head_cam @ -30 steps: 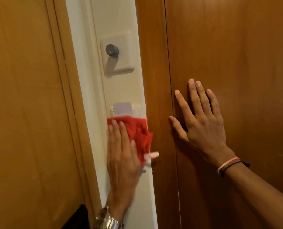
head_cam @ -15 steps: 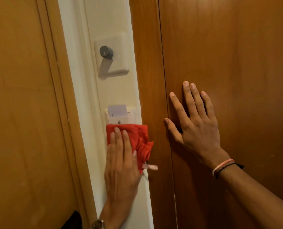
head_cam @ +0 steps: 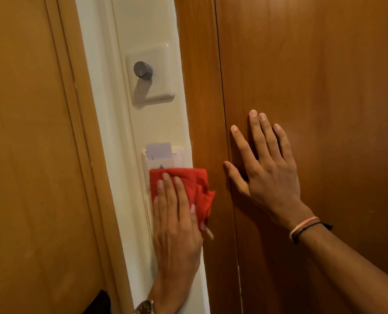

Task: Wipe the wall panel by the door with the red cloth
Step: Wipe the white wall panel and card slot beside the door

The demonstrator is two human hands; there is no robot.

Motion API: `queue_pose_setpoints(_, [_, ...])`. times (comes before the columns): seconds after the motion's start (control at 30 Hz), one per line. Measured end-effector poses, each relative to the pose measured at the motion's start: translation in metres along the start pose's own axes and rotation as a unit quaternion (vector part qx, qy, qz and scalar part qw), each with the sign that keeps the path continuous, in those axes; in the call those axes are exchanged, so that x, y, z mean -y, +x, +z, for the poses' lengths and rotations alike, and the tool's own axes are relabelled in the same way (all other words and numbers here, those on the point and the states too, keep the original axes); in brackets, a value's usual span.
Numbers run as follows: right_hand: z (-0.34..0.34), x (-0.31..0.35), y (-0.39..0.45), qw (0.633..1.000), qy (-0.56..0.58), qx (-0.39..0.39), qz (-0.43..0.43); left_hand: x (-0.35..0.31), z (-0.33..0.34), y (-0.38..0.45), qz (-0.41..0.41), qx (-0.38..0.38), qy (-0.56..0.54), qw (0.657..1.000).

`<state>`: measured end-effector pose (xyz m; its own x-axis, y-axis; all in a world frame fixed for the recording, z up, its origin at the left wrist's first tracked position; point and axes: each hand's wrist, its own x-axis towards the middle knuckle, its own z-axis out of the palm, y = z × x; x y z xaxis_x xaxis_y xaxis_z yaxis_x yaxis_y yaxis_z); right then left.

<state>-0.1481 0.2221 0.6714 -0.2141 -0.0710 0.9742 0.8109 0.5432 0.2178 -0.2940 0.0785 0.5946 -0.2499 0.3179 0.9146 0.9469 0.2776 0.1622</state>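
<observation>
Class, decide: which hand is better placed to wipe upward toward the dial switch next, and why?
Left. The left hand already presses the red cloth flat below the dial switch; the right hand rests empty on wood.

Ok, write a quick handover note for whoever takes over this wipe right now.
Left hand: flat, pressing the red cloth on the white panel, just under the card slot.
Right hand: open, flat on the wooden door, holding nothing.
Done: cannot tell how much is wiped.
Left: likely the upper panel around the dial switch; go carefully past the card.
</observation>
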Motion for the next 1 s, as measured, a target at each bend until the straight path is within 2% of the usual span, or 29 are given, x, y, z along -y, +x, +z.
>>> queue_pose_setpoints(0.07, [0.0,-0.001,0.0,1.0,0.0,-0.001,0.0,0.003,0.002,-0.002,0.015,-0.009,-0.014,1.0])
queue_pose_setpoints(0.17, [0.001,-0.001,-0.001,1.0,0.0,-0.004,0.001,0.0,-0.005,0.008,-0.056,-0.019,-0.063,0.996])
queue_pose_setpoints(0.33, [0.002,-0.001,-0.001,1.0,0.005,0.002,0.001,-0.01,-0.007,-0.01,0.022,0.019,-0.105,0.994])
queue_pose_setpoints(0.4, [0.002,-0.001,-0.001,1.0,0.007,0.008,0.001,-0.006,-0.011,-0.007,0.009,0.019,-0.149,0.989])
queue_pose_setpoints(0.5, [-0.002,-0.002,-0.001,1.0,0.017,0.014,0.003,-0.004,-0.024,0.001,-0.007,-0.02,-0.205,0.979])
queue_pose_setpoints(0.57, [-0.006,-0.001,-0.001,0.999,0.032,0.022,0.008,0.0,-0.031,0.007,-0.023,-0.061,-0.199,0.978])
queue_pose_setpoints(0.67, [-0.013,0.002,-0.008,0.997,0.047,0.053,0.012,0.008,-0.042,0.018,-0.089,-0.083,-0.217,0.968])
queue_pose_setpoints(0.77, [-0.027,-0.001,-0.02,0.993,0.065,0.097,0.002,0.01,-0.051,0.027,-0.144,-0.072,-0.258,0.952])
queue_pose_setpoints(0.9, [-0.056,-0.006,-0.033,0.978,0.124,0.168,0.02,0.001,-0.06,0.029,-0.145,-0.042,-0.278,0.949])
queue_pose_setpoints(1.0, [-0.081,-0.008,-0.041,0.946,0.225,0.215,0.089,-0.015,-0.066,0.023,-0.127,-0.018,-0.324,0.937])
